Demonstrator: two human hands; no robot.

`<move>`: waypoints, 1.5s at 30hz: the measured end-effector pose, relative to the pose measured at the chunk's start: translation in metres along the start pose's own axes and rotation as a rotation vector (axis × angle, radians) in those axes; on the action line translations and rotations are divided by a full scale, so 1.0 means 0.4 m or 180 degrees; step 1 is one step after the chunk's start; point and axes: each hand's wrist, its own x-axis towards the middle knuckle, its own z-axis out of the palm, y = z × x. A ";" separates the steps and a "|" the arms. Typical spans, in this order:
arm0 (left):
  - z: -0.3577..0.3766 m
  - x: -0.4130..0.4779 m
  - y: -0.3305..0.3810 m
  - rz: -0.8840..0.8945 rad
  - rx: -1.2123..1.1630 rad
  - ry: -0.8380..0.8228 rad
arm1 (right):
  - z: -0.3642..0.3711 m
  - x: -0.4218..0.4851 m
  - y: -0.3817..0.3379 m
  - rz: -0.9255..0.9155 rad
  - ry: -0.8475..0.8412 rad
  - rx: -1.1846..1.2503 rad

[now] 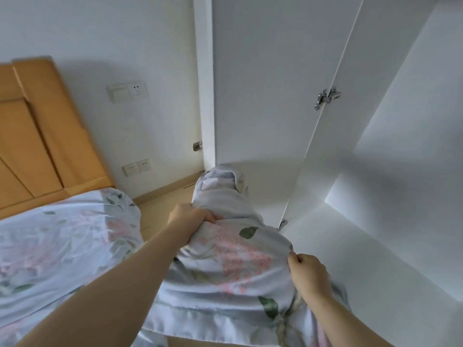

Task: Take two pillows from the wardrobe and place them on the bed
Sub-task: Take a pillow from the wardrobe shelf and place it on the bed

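Retrieval is looking half done: left hand [186, 216] and right hand [308, 274] are both clutching a pale floral fabric pillow [233, 246] outside the open white wardrobe [400, 171] (second unseen); floral-sheeted wooden bed [62, 234] is awaiting both.

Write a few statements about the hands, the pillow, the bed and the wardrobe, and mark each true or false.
1. The left hand and the right hand both grip the floral pillow. True.
2. The floral pillow lies on the bed. False: it is held up beside the bed.
3. The wardrobe door is shut. False: it stands open.
4. The bed has a wooden headboard. True.
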 end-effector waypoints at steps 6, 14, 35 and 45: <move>-0.069 0.054 -0.046 0.0007 0.0169 -0.0001 | 0.116 0.003 -0.050 0.0027 -0.0050 -0.0149; -0.190 0.041 -0.173 -0.0620 -0.0300 0.0593 | 0.181 -0.009 -0.135 -0.0259 -0.0414 -0.0123; -0.583 0.177 -0.355 -0.0958 -0.0667 0.1551 | 0.513 0.055 -0.522 -0.1125 -0.1522 -0.0355; -0.838 0.313 -0.430 -0.1126 -0.0766 0.1973 | 0.731 0.079 -0.782 -0.1288 -0.2005 -0.0529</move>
